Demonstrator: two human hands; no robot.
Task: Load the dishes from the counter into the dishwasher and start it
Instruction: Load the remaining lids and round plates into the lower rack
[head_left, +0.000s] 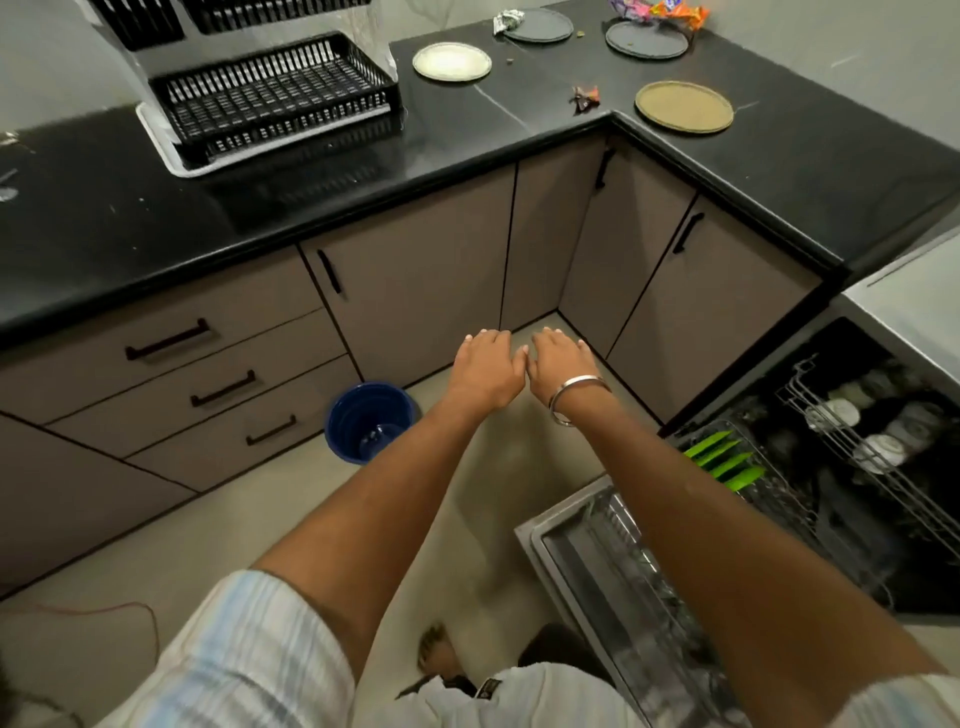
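**Plates awaiting loading: four on bench**

Plates: white (452, 61), two dark (538, 25) (647, 39), tan (684, 107), all flat on the black bench (311, 192) at its corner. Dishwasher (810, 493): open at right, racks partly filled. Left hand (485, 364) and right hand (558, 361): empty, fingers extended, palms down, touching side by side, well short of the plates. Advice: take the nearest tan plate first, lifting by its rim; scrape crumbs beforehand.

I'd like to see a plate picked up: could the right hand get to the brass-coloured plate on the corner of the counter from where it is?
Probably yes. The right hand is empty with fingers straight, and nothing stands between it and the brass-coloured plate, which lies bare near the counter edge. It would have to rise and stretch forward.
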